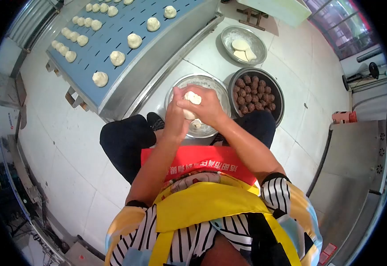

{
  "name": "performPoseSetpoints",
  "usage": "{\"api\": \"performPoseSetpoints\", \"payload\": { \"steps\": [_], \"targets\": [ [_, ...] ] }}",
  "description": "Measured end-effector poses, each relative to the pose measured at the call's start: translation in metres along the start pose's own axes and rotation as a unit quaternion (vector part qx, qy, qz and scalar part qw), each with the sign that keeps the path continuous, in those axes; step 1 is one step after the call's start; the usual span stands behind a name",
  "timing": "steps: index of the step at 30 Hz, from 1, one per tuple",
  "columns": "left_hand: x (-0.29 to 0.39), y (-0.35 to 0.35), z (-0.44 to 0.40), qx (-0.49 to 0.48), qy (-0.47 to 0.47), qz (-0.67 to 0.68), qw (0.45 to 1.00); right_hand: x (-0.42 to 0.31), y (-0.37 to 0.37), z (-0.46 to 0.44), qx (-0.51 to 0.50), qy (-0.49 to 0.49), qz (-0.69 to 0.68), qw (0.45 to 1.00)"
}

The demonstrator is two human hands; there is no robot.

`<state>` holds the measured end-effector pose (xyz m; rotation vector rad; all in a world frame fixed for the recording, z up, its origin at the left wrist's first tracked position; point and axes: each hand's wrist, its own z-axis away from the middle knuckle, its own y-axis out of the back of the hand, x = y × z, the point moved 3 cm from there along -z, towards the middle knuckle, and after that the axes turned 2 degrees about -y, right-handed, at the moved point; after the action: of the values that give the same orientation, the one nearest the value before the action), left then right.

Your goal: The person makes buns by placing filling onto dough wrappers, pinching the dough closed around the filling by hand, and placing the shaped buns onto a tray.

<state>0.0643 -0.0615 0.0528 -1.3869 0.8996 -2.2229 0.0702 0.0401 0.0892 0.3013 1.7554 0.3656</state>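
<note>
From where I stood, white Chinese characters ran upside down across the red cloth panel (pixel 198 153) of the yellow apron (pixel 211 201); I made out 洛阳市 and 有限, the rest blurred. A small red-and-white rectangular label (pixel 328 253) on the grey metal cabinet (pixel 335 210) was too tiny to read.

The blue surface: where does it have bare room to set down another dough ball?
On the blue surface, a bare strip runs between the right-hand row of dough balls and the clusters at left. It is crowded inside those clusters, where the balls sit close together.

Left hand (pixel 174 110) and right hand (pixel 207 106) partly hide the dough (pixel 192 97).
</note>
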Motion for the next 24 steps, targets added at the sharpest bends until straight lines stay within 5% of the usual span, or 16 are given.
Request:
{"api": "performPoseSetpoints", "payload": {
  "steps": [4, 5, 8, 9, 13, 16, 21, 22, 23, 24],
  "targets": [
    [0.021, 0.011, 0.008, -0.089, 0.112, -0.198, 0.970, -0.011, 0.003, 0.004, -0.117, -0.092, -0.132, 0.980],
    [0.016, 0.019, 0.002, -0.126, 0.136, -0.175, 0.967, -0.003, 0.002, 0.003, -0.126, -0.073, -0.121, 0.982],
    [-0.005, 0.017, -0.009, -0.074, 0.022, -0.096, 0.992, 0.004, -0.001, 0.000, -0.024, -0.078, -0.057, 0.995],
    [-0.006, 0.011, -0.008, -0.060, -0.013, -0.066, 0.996, 0.003, -0.003, -0.002, 0.033, -0.014, -0.005, 0.999],
    [-0.004, 0.014, -0.005, -0.072, 0.015, -0.047, 0.996, -0.002, -0.002, -0.003, -0.041, -0.063, -0.047, 0.996],
    [0.012, 0.012, 0.003, -0.130, 0.136, -0.136, 0.973, -0.008, 0.002, 0.001, -0.111, -0.105, -0.120, 0.981],
    [-0.009, 0.011, -0.005, -0.051, 0.011, 0.016, 0.999, 0.004, -0.001, -0.006, -0.038, -0.050, 0.033, 0.997],
    [-0.011, 0.021, -0.008, -0.096, -0.018, -0.116, 0.988, 0.003, -0.001, -0.004, -0.030, -0.045, 0.032, 0.998],
    [-0.015, 0.041, -0.015, -0.140, -0.050, -0.246, 0.958, 0.003, -0.003, -0.006, -0.055, -0.037, -0.112, 0.992],
    [-0.008, 0.038, -0.012, -0.142, -0.033, -0.262, 0.954, 0.000, -0.001, -0.006, -0.096, -0.069, -0.111, 0.987]
  ]
}}
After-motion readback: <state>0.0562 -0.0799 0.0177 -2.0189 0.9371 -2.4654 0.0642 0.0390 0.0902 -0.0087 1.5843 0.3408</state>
